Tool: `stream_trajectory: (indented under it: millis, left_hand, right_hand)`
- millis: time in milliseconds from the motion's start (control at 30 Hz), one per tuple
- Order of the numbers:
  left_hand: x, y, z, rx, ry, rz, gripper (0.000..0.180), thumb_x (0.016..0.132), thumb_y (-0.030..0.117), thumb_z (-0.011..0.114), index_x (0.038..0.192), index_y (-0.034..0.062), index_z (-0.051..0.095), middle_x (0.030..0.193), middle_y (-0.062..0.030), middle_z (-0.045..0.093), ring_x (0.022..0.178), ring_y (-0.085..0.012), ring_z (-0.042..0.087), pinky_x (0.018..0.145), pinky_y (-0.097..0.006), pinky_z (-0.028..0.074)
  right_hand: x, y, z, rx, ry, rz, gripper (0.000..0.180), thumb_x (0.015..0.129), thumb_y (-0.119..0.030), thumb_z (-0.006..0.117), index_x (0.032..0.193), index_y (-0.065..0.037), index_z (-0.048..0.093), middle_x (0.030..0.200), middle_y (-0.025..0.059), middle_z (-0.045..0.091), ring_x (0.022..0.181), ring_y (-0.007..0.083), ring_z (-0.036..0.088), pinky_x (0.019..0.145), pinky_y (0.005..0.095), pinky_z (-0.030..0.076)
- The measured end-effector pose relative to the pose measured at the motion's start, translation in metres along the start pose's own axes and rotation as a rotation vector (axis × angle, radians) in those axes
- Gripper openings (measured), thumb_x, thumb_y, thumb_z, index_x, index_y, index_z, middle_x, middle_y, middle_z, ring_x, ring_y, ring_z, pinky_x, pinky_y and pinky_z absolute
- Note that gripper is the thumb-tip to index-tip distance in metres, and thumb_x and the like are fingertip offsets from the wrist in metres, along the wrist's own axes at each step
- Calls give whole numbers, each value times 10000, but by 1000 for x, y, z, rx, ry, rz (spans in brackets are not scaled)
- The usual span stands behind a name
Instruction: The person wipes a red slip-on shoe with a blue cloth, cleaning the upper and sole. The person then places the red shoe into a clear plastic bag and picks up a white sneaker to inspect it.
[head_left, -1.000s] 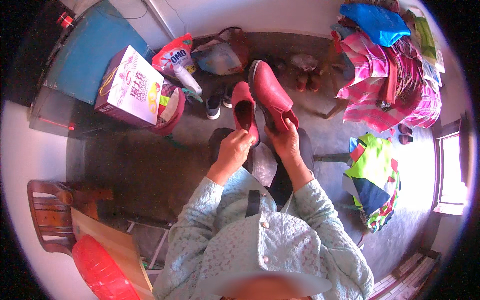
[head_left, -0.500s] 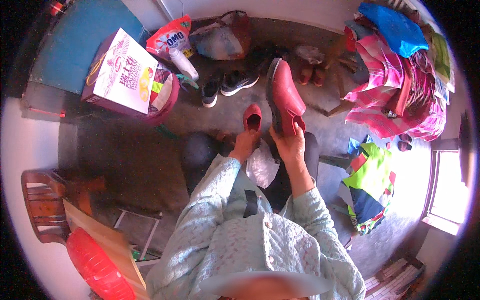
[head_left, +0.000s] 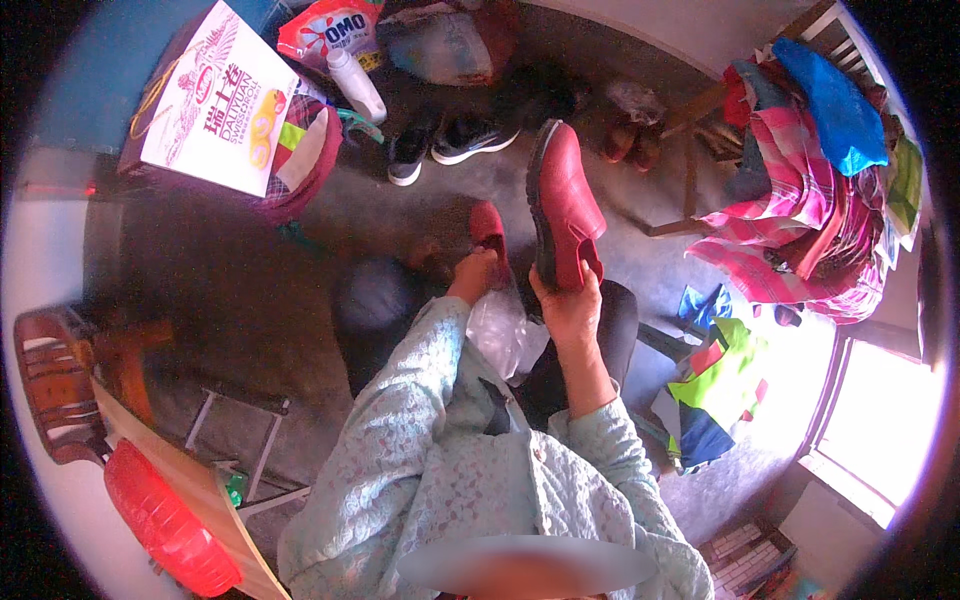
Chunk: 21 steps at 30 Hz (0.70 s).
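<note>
I hold a pair of red slip-on shoes with dark soles in front of me, toes pointing away. My right hand (head_left: 568, 312) grips the heel of the right-side red shoe (head_left: 572, 185), which is raised and tilted so its dark sole edge shows on the left. My left hand (head_left: 472, 276) is closed round the heel of the other red shoe (head_left: 487, 224), which looks smaller and lower. A crumpled clear plastic bag (head_left: 497, 335) hangs between my forearms over my lap, just below my left hand. Whether the left fingers also hold the bag is hidden.
Dark sneakers (head_left: 470, 138) stand on the floor ahead. Farther left are a white carton (head_left: 215, 110), a white bottle (head_left: 357, 88) and a red detergent bag (head_left: 325, 35). Pink checked cloth (head_left: 790, 190) is piled right, above a lime-green garment (head_left: 725, 370). A red basin (head_left: 165, 520) lies lower left.
The view has swung a little. Both hands still grip the shoes; the left-side shoe has turned slightly, and more of the plastic bag shows below my left hand.
</note>
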<state>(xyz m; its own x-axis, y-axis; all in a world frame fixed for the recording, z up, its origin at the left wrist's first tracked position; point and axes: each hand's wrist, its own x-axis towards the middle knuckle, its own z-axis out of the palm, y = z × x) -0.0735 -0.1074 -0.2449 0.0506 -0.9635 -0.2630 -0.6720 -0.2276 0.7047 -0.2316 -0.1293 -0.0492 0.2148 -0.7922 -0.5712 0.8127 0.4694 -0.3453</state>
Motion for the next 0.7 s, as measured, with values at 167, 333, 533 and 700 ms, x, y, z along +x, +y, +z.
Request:
stream_trajectory:
  millis: [167, 333, 533, 700]
  left_hand:
    - [-10, -5, -11, 225, 152, 131, 137, 819, 165, 518, 897, 74, 585, 878, -159, 606, 819, -343, 625, 681, -447, 517]
    - [-25, 51, -78, -54, 106, -25, 227, 773, 214, 658, 943, 67, 620, 908, -139, 648, 863, -317, 621, 804, -381, 473]
    - [-73, 112, -123, -1077, -53, 78, 651, 762, 236, 723, 1296, 12, 425, 1201, -82, 548, 1126, -185, 505, 981, -314, 376]
    - [-94, 124, -136, -1398, 89, 151, 785, 706, 193, 777, 1340, 47, 338, 1210, -95, 493, 1094, -208, 490, 978, -323, 365]
  right_hand:
    - [6, 5, -1, 8, -44, 20, 384, 870, -251, 506, 1193, -46, 473, 1177, 145, 542, 1098, 318, 496, 930, 533, 410]
    - [4, 9, -5, -36, -78, -9, 390, 852, -242, 549, 1186, -54, 475, 1166, 127, 556, 1083, 308, 517, 888, 505, 449]
    - [-4, 16, -2, -113, -205, 48, 400, 874, -255, 500, 1210, -41, 464, 1154, 143, 551, 1065, 307, 526, 892, 465, 456]
    - [-20, 32, -3, -275, -209, 55, 394, 873, -240, 510, 1210, -40, 465, 1122, 139, 559, 1008, 264, 560, 862, 425, 484]
